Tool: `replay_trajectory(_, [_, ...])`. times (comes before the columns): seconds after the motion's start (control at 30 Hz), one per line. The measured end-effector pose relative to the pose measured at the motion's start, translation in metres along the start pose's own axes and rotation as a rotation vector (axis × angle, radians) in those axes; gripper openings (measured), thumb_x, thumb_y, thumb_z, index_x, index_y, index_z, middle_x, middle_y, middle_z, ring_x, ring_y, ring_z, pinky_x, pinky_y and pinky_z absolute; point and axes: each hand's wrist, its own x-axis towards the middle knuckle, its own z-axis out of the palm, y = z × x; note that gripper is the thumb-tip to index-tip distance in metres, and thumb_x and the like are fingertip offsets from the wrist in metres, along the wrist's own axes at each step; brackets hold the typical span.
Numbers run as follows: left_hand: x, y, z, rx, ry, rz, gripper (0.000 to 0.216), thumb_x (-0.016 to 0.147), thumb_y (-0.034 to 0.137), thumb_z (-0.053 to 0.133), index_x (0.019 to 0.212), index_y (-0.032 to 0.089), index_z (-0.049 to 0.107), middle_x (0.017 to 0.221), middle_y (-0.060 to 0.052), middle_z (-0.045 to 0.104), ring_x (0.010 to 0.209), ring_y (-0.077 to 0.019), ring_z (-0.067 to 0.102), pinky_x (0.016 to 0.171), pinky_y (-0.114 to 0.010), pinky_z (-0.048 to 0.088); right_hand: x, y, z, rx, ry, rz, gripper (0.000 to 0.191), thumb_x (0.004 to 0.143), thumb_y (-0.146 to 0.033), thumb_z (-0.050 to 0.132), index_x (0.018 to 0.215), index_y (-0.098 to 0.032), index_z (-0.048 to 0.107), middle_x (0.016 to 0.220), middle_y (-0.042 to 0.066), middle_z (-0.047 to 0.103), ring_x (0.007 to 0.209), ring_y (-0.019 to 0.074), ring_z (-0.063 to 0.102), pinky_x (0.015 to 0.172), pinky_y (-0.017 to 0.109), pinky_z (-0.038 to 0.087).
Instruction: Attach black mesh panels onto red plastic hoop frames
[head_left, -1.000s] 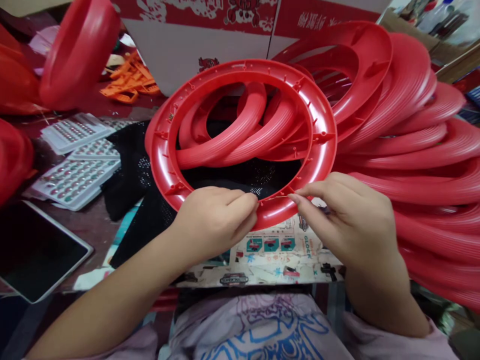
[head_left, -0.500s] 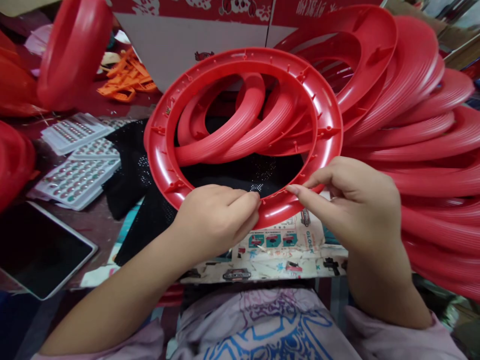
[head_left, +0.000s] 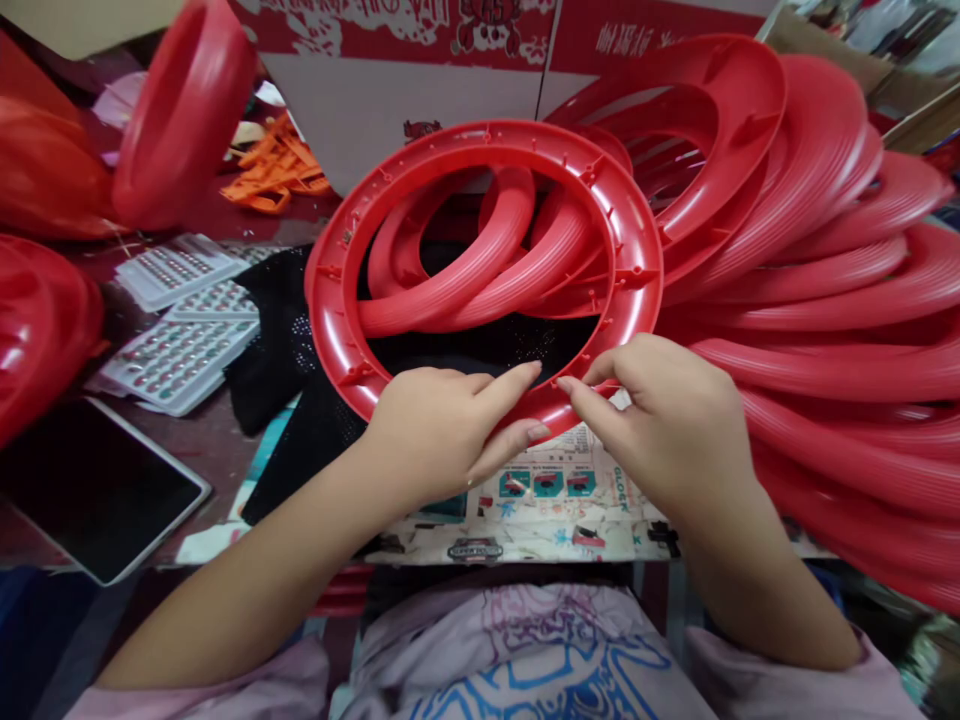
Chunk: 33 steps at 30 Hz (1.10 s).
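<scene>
A red plastic ring half [head_left: 637, 272], its hollow side with pegs and ribs facing up, lies tilted in front of me. My left hand [head_left: 442, 425] is at its near rim, thumb and forefinger spread apart with part of the rim showing between them. My right hand [head_left: 652, 415] is closed at the near-right rim, thumb tip at the inner edge and forefinger bent close to it. Any small part at those fingertips is too small to make out. Through the ring's opening show ribbed red rings [head_left: 469, 285] and black sparkly cloth [head_left: 472, 350].
Many red rings are heaped at the right [head_left: 840, 330]. On the left are trays of small shiny parts [head_left: 180, 365], a dark-screened tablet [head_left: 112, 490], orange plastic pieces [head_left: 274, 170] and an upright red ring [head_left: 184, 120]. A white-and-red carton [head_left: 420, 90] stands behind.
My left thumb and forefinger have parted from a pinch. My right hand has shifted slightly left along with the ring in view, staying at its near rim.
</scene>
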Motion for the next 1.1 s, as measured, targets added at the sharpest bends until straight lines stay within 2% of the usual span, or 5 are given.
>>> replay_trajectory(0.17, [-0.001, 0.000, 0.006, 0.004, 0.021, -0.063, 0.037, 0.099, 0.041, 0.038, 0.094, 0.021, 0.070, 0.064, 0.000, 0.068, 0.050, -0.0174, 0.059, 0.046, -0.027, 0.020, -0.001, -0.003, 0.004, -0.002, 0.002, 0.003, 0.020, 0.085, -0.023, 0.066, 0.067, -0.016, 0.060, 0.065, 0.002, 0.060, 0.063, 0.0170, 0.056, 0.060, 0.031, 0.038])
replay_trajectory(0.37, [0.002, 0.000, 0.005, 0.011, 0.048, -0.095, 0.049, 0.097, 0.040, 0.040, 0.057, 0.018, 0.057, 0.047, 0.000, 0.053, 0.040, -0.0134, 0.044, 0.047, -0.026, 0.011, -0.001, -0.003, 0.005, 0.028, -0.004, -0.007, 0.020, 0.087, -0.025, 0.065, 0.069, -0.016, 0.062, 0.065, 0.001, 0.061, 0.063, 0.0156, 0.056, 0.060, 0.030, 0.039])
replay_trajectory(0.53, [0.003, -0.001, 0.005, 0.020, 0.079, -0.070, 0.047, 0.095, 0.037, 0.042, 0.054, 0.018, 0.055, 0.044, 0.001, 0.050, 0.038, -0.0123, 0.038, 0.045, -0.026, 0.010, 0.002, 0.006, -0.003, 0.149, -0.037, -0.058, 0.011, 0.088, -0.023, 0.064, 0.080, -0.017, 0.069, 0.068, -0.001, 0.064, 0.060, 0.0118, 0.056, 0.057, 0.026, 0.040])
replay_trajectory(0.8, [0.001, -0.007, 0.003, 0.035, 0.057, 0.007, 0.045, 0.094, 0.035, 0.045, 0.054, 0.018, 0.051, 0.043, 0.002, 0.045, 0.038, -0.0097, 0.033, 0.045, -0.028, 0.012, 0.007, 0.017, 0.000, 0.199, 0.090, -0.138, 0.016, 0.089, -0.012, 0.057, 0.089, -0.017, 0.072, 0.072, 0.002, 0.056, 0.067, 0.0140, 0.054, 0.059, 0.028, 0.044])
replay_trajectory(1.1, [0.002, -0.014, 0.005, 0.006, 0.015, 0.100, 0.040, 0.095, 0.031, 0.044, 0.057, 0.018, 0.049, 0.046, 0.002, 0.047, 0.041, -0.0105, 0.036, 0.046, -0.031, 0.014, 0.009, 0.019, -0.003, 0.200, 0.044, -0.080, 0.010, 0.084, -0.020, 0.067, 0.075, -0.019, 0.070, 0.068, 0.000, 0.055, 0.063, 0.0121, 0.051, 0.056, 0.027, 0.039])
